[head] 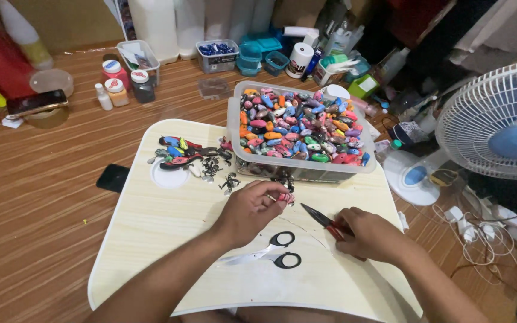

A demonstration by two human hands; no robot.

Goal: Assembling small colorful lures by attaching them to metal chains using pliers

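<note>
My left hand (252,208) is closed around a small pink and red painted piece (286,198), held just in front of a clear plastic bin (233,128). The bin is heaped with many small colourful oval pieces (300,127). In my right hand (371,234) is a pair of red-handled pliers (321,218), jaws pointing left toward the held piece. Black-handled scissors (270,251) lie shut on the pale wooden lap table (169,239) below my left hand.
Several finished coloured pieces (182,152) and small dark metal hooks (219,173) lie left of the bin. A black phone (112,177) lies on the floor mat. A white fan (498,122) stands at right with cables. Jars and containers (121,81) line the back.
</note>
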